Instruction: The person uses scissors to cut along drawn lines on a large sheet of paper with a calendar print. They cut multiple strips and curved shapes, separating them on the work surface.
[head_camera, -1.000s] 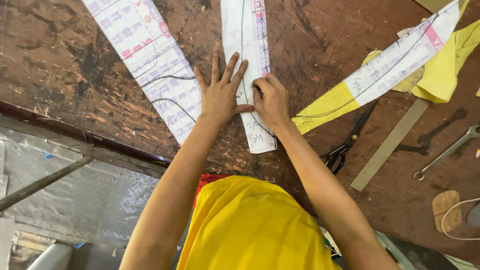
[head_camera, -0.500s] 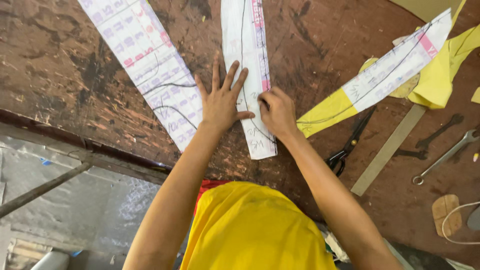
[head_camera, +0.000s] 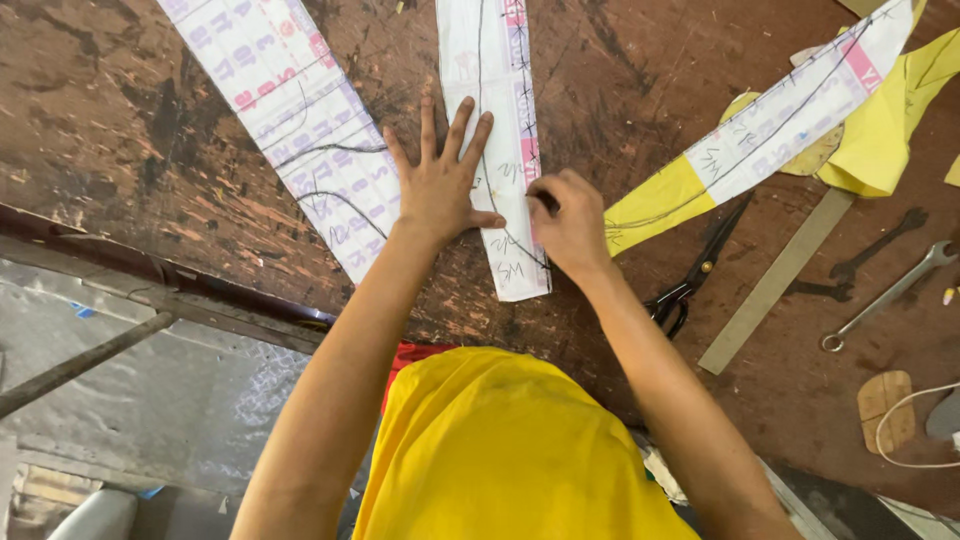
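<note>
Seen from the head camera, the left hand (head_camera: 440, 190) lies flat with fingers spread, pressing down on the long white printed paper strip with pen lines (head_camera: 497, 150) that lies on the worn dark brown wooden table (head_camera: 120, 130). The right hand (head_camera: 568, 222) is curled into a loose fist at the strip's right edge; whether it pinches a pen I cannot tell. A second printed paper strip (head_camera: 300, 130) lies just left of the left hand. To the right lie a white and yellow paper strip (head_camera: 745, 140), black-handled scissors (head_camera: 690, 285), a flat wooden ruler (head_camera: 775, 282) and a metal spanner (head_camera: 885, 297).
</note>
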